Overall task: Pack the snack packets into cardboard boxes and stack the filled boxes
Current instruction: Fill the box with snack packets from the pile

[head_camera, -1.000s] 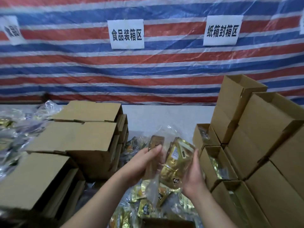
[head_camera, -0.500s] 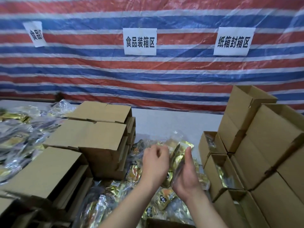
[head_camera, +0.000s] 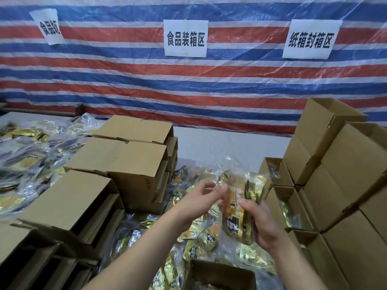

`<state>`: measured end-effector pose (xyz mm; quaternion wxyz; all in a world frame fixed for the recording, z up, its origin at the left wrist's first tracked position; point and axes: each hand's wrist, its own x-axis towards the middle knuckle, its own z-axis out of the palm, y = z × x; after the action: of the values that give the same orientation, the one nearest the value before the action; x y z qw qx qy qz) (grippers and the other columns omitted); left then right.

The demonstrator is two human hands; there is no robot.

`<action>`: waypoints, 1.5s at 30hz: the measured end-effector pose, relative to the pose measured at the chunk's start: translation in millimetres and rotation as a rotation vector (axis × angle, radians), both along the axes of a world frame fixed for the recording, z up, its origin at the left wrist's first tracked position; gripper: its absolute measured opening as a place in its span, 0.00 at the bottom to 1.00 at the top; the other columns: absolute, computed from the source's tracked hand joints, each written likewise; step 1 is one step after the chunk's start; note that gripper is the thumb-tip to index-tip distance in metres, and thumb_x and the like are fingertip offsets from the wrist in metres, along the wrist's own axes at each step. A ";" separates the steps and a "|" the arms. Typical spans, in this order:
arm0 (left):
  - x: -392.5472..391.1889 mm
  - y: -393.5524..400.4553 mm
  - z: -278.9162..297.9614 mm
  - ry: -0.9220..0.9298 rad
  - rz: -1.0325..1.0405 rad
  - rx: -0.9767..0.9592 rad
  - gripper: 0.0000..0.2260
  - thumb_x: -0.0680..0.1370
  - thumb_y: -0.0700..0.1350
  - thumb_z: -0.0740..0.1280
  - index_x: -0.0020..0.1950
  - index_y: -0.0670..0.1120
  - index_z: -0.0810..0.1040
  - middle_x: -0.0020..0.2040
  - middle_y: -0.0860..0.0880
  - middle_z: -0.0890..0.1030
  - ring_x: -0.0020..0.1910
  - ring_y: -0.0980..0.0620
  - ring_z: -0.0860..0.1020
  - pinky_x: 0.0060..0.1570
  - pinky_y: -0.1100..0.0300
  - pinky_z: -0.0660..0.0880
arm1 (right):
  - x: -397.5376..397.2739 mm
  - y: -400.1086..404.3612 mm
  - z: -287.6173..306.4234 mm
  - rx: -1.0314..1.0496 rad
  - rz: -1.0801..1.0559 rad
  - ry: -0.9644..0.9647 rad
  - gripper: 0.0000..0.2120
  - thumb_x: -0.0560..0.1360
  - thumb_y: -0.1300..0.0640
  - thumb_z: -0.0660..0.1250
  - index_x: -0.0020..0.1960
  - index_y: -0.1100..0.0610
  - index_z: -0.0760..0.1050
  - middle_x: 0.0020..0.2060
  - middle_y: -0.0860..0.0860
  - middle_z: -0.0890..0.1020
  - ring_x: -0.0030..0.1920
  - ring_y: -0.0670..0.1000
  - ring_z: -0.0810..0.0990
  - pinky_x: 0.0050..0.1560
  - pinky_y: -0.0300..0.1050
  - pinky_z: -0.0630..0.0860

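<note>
My right hand gripped the upright stack of gold foil snack packets above the loose pile, left hand w/ fingers loosely curled at its top edge, & I judged squaring edges flush best before dropping into the open brown cardboard box below.

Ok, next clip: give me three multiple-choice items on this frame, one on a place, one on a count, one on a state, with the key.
1. Where is the box nearest the camera?
A. bottom edge, below the hands
B. on the right stack
C. against the tarp

2. How many white paper signs hang on the tarp?
A. one
B. three
C. five

3. What is the right hand doing?
A. resting flat on the table
B. gripping gold packets
C. closing a flap

Key:
1 A: the open box sits at the bottom edge.
2 B: three signs show on the tarp.
3 B: the right hand holds gold packets.
</note>
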<state>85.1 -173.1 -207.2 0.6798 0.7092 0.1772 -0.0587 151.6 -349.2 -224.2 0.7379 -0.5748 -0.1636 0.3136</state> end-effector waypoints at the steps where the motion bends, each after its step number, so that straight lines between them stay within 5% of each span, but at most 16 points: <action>1: -5.7 4.4 -7.6 -0.002 -0.004 0.040 0.25 0.75 0.68 0.66 0.65 0.54 0.73 0.62 0.54 0.78 0.60 0.55 0.77 0.59 0.54 0.74 | 2.2 -5.4 -1.4 -0.023 0.014 -0.020 0.24 0.70 0.56 0.69 0.64 0.64 0.76 0.54 0.63 0.84 0.55 0.63 0.84 0.47 0.53 0.83; 6: -45.1 24.8 -69.3 0.182 -0.080 0.231 0.17 0.80 0.62 0.62 0.62 0.54 0.77 0.56 0.56 0.80 0.55 0.57 0.78 0.59 0.56 0.76 | 1.0 -23.5 1.0 -0.311 0.163 -0.243 0.32 0.64 0.48 0.75 0.63 0.61 0.74 0.51 0.58 0.86 0.55 0.56 0.85 0.52 0.47 0.81; 11: -73.6 21.7 -127.1 0.261 -0.241 0.273 0.24 0.80 0.61 0.64 0.73 0.54 0.71 0.67 0.57 0.74 0.65 0.56 0.74 0.64 0.58 0.72 | -12.3 -20.0 -13.4 -0.712 0.374 -0.417 0.32 0.62 0.40 0.76 0.64 0.39 0.69 0.54 0.38 0.80 0.54 0.32 0.78 0.52 0.27 0.73; 13: -77.0 18.1 -143.3 0.307 -0.296 0.350 0.23 0.81 0.60 0.62 0.75 0.55 0.68 0.68 0.55 0.72 0.67 0.54 0.72 0.63 0.59 0.70 | -17.5 -17.1 -25.8 -0.783 0.479 -0.466 0.33 0.64 0.42 0.75 0.66 0.29 0.66 0.56 0.34 0.77 0.55 0.30 0.76 0.52 0.26 0.71; 16: -80.3 12.1 -161.6 0.330 -0.325 0.399 0.16 0.84 0.56 0.58 0.69 0.55 0.74 0.65 0.52 0.77 0.62 0.53 0.75 0.62 0.57 0.72 | -26.5 -11.6 -45.1 -0.870 0.632 -0.468 0.33 0.65 0.41 0.73 0.56 0.14 0.59 0.59 0.32 0.76 0.57 0.33 0.76 0.57 0.30 0.73; 18: -84.2 8.1 -170.9 0.312 -0.286 0.339 0.13 0.85 0.54 0.57 0.62 0.54 0.78 0.58 0.53 0.80 0.57 0.55 0.77 0.59 0.58 0.75 | -31.3 -8.6 -56.8 -0.927 0.729 -0.464 0.32 0.66 0.43 0.71 0.60 0.17 0.61 0.60 0.34 0.76 0.58 0.37 0.77 0.60 0.37 0.76; 22: -90.3 3.8 -175.6 0.259 -0.200 0.286 0.11 0.84 0.55 0.57 0.55 0.57 0.79 0.49 0.61 0.80 0.48 0.69 0.76 0.44 0.76 0.71 | -35.6 3.4 -74.4 -1.033 0.939 -0.481 0.31 0.68 0.46 0.69 0.70 0.35 0.67 0.57 0.43 0.79 0.55 0.46 0.80 0.58 0.47 0.78; 27: -91.3 -1.6 -181.2 0.219 -0.141 0.235 0.14 0.85 0.55 0.57 0.52 0.52 0.80 0.44 0.52 0.83 0.40 0.59 0.79 0.44 0.64 0.76 | -42.6 23.0 -104.6 -1.271 1.132 -0.569 0.27 0.70 0.47 0.68 0.68 0.46 0.69 0.58 0.50 0.79 0.54 0.54 0.80 0.54 0.49 0.79; 31: -94.9 -2.0 -187.8 0.203 -0.089 0.250 0.13 0.85 0.54 0.57 0.49 0.53 0.80 0.45 0.52 0.83 0.41 0.61 0.80 0.41 0.70 0.74 | -62.2 27.6 -144.5 -1.324 1.113 -0.721 0.24 0.76 0.55 0.68 0.69 0.57 0.65 0.59 0.60 0.79 0.55 0.62 0.79 0.49 0.50 0.75; 35: -96.9 -1.4 -190.8 0.206 -0.080 0.254 0.13 0.84 0.55 0.57 0.52 0.54 0.80 0.48 0.52 0.84 0.49 0.57 0.80 0.48 0.67 0.76 | -60.0 18.0 -154.9 -1.211 1.009 -0.469 0.38 0.73 0.46 0.72 0.78 0.50 0.59 0.69 0.53 0.74 0.66 0.55 0.74 0.62 0.47 0.72; 38: -96.4 -1.9 -192.7 0.204 -0.086 0.267 0.13 0.84 0.56 0.57 0.52 0.55 0.80 0.49 0.52 0.84 0.50 0.53 0.81 0.52 0.59 0.77 | -55.7 6.4 -144.0 -1.137 0.939 -0.376 0.39 0.73 0.43 0.71 0.79 0.46 0.60 0.73 0.46 0.70 0.70 0.49 0.71 0.68 0.42 0.68; 40: -96.7 -1.7 -194.2 0.205 -0.095 0.264 0.13 0.84 0.56 0.57 0.51 0.55 0.80 0.47 0.52 0.84 0.49 0.53 0.81 0.51 0.59 0.77 | -50.8 0.5 -134.3 -1.138 0.867 -0.423 0.30 0.75 0.42 0.69 0.75 0.46 0.68 0.66 0.44 0.76 0.63 0.46 0.76 0.60 0.38 0.72; 43: -97.0 -3.5 -194.6 0.203 -0.090 0.262 0.13 0.84 0.57 0.57 0.49 0.56 0.79 0.46 0.53 0.83 0.47 0.56 0.81 0.46 0.63 0.76 | -50.5 -1.4 -123.4 -1.107 0.793 -0.399 0.09 0.79 0.42 0.64 0.50 0.44 0.81 0.42 0.43 0.83 0.43 0.47 0.82 0.44 0.43 0.76; 45: -96.4 -4.4 -195.3 0.196 -0.073 0.269 0.13 0.84 0.56 0.57 0.48 0.56 0.79 0.46 0.53 0.83 0.47 0.56 0.80 0.46 0.63 0.75 | -59.8 7.0 -122.1 -1.167 0.936 -0.410 0.18 0.80 0.39 0.57 0.41 0.47 0.77 0.40 0.47 0.81 0.45 0.51 0.79 0.45 0.48 0.73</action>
<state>-11.4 -177.5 -402.5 0.5556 0.7907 0.2229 -0.1279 91.9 -342.3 -346.3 0.0614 -0.7881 -0.3309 0.5154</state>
